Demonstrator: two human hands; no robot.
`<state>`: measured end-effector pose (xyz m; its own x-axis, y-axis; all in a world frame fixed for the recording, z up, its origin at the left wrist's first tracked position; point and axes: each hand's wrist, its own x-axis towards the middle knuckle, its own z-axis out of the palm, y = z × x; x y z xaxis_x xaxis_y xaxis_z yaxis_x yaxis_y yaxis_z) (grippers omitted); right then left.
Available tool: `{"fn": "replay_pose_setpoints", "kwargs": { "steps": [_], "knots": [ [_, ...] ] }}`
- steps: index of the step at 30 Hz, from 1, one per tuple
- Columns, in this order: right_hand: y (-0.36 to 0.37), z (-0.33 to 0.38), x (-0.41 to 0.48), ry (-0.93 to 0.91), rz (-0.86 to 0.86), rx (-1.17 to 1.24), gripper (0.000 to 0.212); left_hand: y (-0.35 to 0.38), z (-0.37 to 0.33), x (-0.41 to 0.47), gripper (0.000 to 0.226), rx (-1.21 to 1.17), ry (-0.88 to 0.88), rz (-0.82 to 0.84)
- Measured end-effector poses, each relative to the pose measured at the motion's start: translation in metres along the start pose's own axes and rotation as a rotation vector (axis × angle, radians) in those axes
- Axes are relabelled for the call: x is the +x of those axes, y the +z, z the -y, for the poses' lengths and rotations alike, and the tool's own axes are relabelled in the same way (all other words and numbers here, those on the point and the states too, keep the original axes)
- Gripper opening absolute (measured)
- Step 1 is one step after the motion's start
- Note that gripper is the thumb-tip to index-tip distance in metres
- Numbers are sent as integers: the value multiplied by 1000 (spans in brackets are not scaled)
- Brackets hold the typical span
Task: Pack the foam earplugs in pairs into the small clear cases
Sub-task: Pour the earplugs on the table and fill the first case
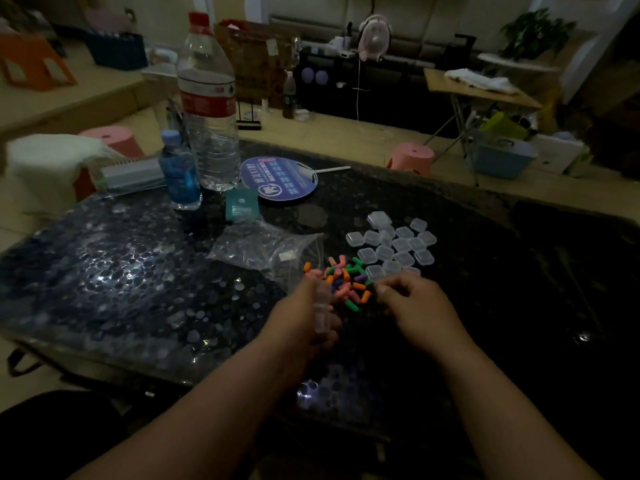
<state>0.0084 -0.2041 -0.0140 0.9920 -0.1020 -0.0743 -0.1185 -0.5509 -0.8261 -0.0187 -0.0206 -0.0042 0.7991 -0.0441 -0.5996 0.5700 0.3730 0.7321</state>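
Dark table (502, 289) — left hand (300, 322) fingers grip a clear case (321, 306) (perhaps empty); right hand (414, 303) curled, grasp unclear.

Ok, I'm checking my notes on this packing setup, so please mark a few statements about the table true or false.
1. The coloured foam earplugs lie loose on the dark speckled table. True.
2. The small clear square cases sit inside the crumpled clear plastic bag. False: they lie on the table, right of the bag.
3. The left hand holds a blurred clear case. True.
4. The tall clear water bottle has a blue cap. False: its cap is red.
5. The right hand rests on the round blue fan. False: it is by the earplugs, fingers curled; the fan lies beside the bottle.
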Motion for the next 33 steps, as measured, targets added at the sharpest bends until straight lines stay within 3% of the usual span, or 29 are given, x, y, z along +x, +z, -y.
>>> {"fn": "replay_pose_setpoints", "kwargs": {
  "steps": [5, 9, 14, 23, 27, 33],
  "knots": [
    [24, -9, 15, -88, -35, -304, 10, -16, -10, 7, 43, -87, -5, -67],
    [41, -7, 21, -141, -32, -447, 18, -14, -11, 5, 33, -118, -2, -57],
    [52, -4, 24, -137, -51, -528, 8, -11, -13, 1, 30, -109, -13, -10],
    [41, -2, 12, -44, -106, -255, 8, -6, -11, 2, 37, -53, -43, -32],
    [20, 0, -1, -75, -87, -147, 20, 2, -8, 3, 34, -88, -88, 15],
    [11, 5, -16, -27, -27, 89, 12, 5, -5, 6, 42, -108, -115, 69]
  ]
}}
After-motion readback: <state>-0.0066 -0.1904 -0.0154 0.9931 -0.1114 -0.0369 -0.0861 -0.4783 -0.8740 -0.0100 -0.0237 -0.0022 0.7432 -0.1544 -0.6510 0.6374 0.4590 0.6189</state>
